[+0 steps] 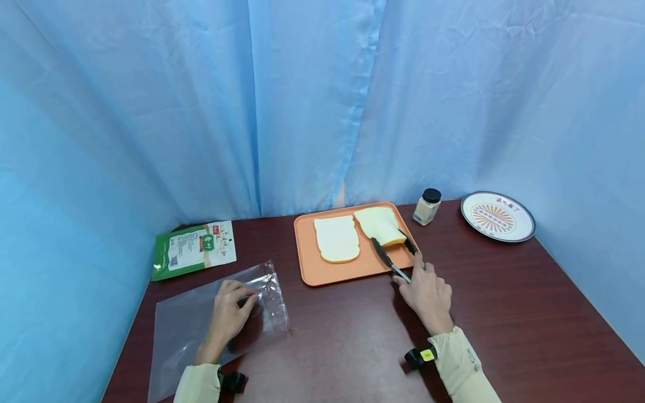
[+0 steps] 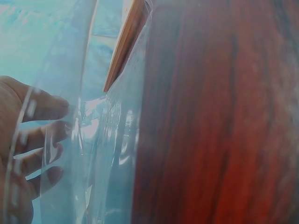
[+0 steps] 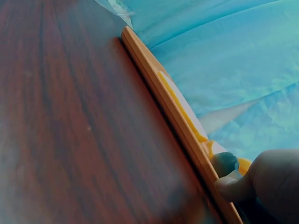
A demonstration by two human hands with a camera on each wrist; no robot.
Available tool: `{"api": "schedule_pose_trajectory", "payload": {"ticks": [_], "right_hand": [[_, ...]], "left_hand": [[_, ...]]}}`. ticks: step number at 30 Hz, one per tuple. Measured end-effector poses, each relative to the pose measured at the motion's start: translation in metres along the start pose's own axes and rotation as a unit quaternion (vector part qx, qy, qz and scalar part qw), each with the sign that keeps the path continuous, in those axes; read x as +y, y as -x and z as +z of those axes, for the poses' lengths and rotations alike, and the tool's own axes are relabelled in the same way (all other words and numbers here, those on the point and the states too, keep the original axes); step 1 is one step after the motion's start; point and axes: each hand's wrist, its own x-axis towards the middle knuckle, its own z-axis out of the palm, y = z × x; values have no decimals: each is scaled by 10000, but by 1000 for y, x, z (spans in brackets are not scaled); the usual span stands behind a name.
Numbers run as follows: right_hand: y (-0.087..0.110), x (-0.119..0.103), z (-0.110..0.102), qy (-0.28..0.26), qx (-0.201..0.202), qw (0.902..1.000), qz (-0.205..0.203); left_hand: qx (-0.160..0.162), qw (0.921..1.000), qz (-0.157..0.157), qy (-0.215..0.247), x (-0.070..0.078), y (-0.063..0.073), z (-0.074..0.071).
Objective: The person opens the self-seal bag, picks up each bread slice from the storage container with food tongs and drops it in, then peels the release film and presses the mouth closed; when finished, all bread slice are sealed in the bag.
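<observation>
A clear plastic bag [image 1: 181, 319] lies on the table at the left, and my left hand [image 1: 229, 316] pinches its film near the crinkled end. In the left wrist view the fingers [image 2: 44, 105] show through the raised film. My right hand [image 1: 428, 294] grips metal tongs [image 1: 400, 273] with black tips. Those tips stand on both sides of a bread slice [image 1: 378, 223], which is bent and rests on an orange tray [image 1: 327, 275]. Flat beside it on the tray lies another bread slice [image 1: 336, 239]. The right wrist view shows the right thumb [image 3: 236, 184] on the tongs.
A green and white packet [image 1: 194, 249] lies behind the bag at the left. Right of the tray stands a small jar [image 1: 427, 207] with a black lid. Farther right is a white patterned plate [image 1: 524, 224]. Blue curtains [image 1: 312, 101] enclose the back and sides of the table.
</observation>
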Motion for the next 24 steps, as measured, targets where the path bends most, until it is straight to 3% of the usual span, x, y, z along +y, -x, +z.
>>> {"api": "schedule_pose_trajectory", "payload": {"ticks": [10,24], "right_hand": [[3,20,-2,-266,241,9989,-295],[11,57,-6,-234,800,9898,-1159]], "left_hand": [[-69,9999,-59,71,0,-1,0],[-36,10000,-37,29,-2,0,0]]}}
